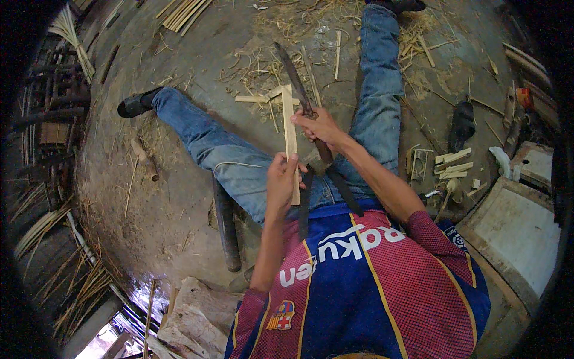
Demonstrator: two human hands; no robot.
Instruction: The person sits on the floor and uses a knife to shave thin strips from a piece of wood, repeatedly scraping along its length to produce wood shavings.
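My left hand [282,178] is closed around the lower part of a flat, pale strip of split bamboo [289,131], which stands nearly upright in the view over my lap. A long dark knife [293,76] is gripped in my right hand [320,128]; its blade points away from me and its handle end comes out below the fist. The fingers of that hand are close beside the strip's right edge, and I cannot tell whether they touch it. Just past the strip's far end, a short pale piece [254,99] lies crosswise on the floor among thin curled shavings [263,72].
My jeans-clad legs [376,78] spread to both sides. A bundle of split strips [182,15] lies at the far left. Cut pieces [453,164] and a dark sandal [461,124] are at the right, near a wood-framed panel [514,215]. A short wooden piece [145,158] lies left.
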